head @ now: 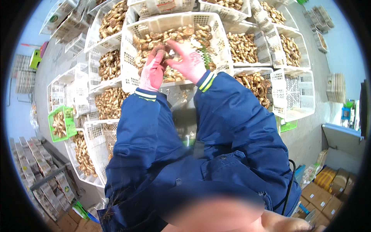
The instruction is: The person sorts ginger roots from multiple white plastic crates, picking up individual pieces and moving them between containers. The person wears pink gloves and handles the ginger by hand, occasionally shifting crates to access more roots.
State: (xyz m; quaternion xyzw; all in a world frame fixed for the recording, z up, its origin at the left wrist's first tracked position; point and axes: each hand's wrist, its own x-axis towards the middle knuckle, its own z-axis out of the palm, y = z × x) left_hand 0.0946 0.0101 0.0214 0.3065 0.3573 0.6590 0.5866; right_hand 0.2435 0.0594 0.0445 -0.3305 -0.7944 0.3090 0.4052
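Observation:
A large white plastic basket (175,19) with perforated walls stands before me, and brown-and-pale mushrooms (203,32) lie in it. My left hand (153,68), in a pink-and-white glove, is over the basket's near left part with its fingers bent around a small brown mushroom (163,52). My right hand (188,59), gloved alike, comes in from the right, thumb and forefinger apart beside that mushroom; whether they touch it cannot be told. Something green (206,53), partly hidden, lies among the mushrooms to the right of my right hand.
White baskets of mushrooms stand at left (111,97) and right (243,43). An empty white basket (292,92) is farther right; a small green basket (62,123) holding mushrooms is at far left. Cardboard boxes (317,195) lie at lower right, stacked baskets (46,177) at lower left.

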